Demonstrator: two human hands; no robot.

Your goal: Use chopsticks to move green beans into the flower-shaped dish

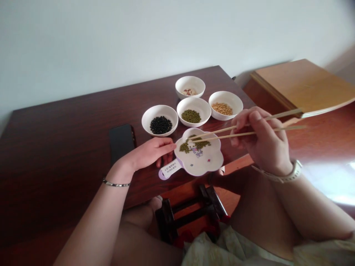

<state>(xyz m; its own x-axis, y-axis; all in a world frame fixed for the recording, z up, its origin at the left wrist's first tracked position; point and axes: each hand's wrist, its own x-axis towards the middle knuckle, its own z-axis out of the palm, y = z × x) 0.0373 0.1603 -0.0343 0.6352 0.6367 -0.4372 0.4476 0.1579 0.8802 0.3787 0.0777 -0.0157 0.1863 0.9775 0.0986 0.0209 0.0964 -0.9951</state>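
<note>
My right hand grips a pair of wooden chopsticks, their tips down among the mung beans on a flower-shaped plate. The plate is white with a lilac rim, a cartoon print and a labelled handle. Against its left edge rests my left hand, thumb at the rim and fingers partly curled; whether it pinches the rim is hard to see. Just behind the plate stand a bowl of mung beans, a bowl of black beans and a bowl of yellow soybeans.
A fourth white bowl with pale and reddish pieces stands farthest back. Left of the bowls lies a black phone on the dark wooden table. A wooden board-like block sits at right. Below the table edge is a dark stool.
</note>
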